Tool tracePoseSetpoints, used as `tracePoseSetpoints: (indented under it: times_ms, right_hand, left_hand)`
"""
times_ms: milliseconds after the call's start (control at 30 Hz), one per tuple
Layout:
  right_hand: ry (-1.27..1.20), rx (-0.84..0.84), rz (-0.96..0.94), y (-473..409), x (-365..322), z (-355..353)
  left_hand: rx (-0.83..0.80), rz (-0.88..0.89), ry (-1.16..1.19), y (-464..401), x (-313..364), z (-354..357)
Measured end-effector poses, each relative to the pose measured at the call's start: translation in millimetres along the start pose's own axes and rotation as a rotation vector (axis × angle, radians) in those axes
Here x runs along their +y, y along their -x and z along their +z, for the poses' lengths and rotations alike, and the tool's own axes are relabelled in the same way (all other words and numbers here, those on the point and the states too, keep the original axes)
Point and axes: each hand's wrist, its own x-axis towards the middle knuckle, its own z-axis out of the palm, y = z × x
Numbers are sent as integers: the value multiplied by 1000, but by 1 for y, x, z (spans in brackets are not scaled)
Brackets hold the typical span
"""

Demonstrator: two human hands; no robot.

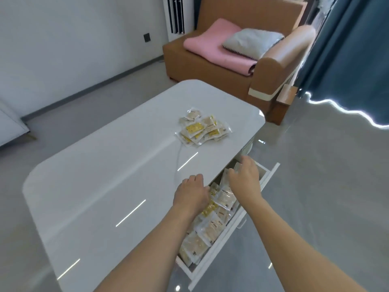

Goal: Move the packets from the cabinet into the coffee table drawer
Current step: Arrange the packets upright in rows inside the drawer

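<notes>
Both hands, left hand (190,194) and right hand (245,175), press loose-fingered on packets (210,228) in the drawer (223,239), lower centre; overfilled, they could jam its closing.

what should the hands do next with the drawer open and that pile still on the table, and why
Probably lift the right hand out of the drawer and reach for the pile of packets on the coffee table. Both hands, left hand included, are down among packets already in the open drawer, while that pile lies untouched on top.
</notes>
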Motion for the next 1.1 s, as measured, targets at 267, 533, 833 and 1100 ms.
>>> tracePoseSetpoints:
  times_ms: [267, 533, 833, 1100]
  right_hand:
    - [109, 34, -170, 85, -222, -157]
    - [-26, 91, -209, 141, -320, -222]
    - [68, -51, -285, 159, -370, -198]
    - [47, -28, -348, 196, -473, -99]
  left_hand:
    - [302, 194, 11, 97, 51, -287]
    - [507, 271, -4, 162, 54, -423]
    - [549, 233, -3, 201, 6, -459]
    - [607, 179, 16, 217, -134, -528]
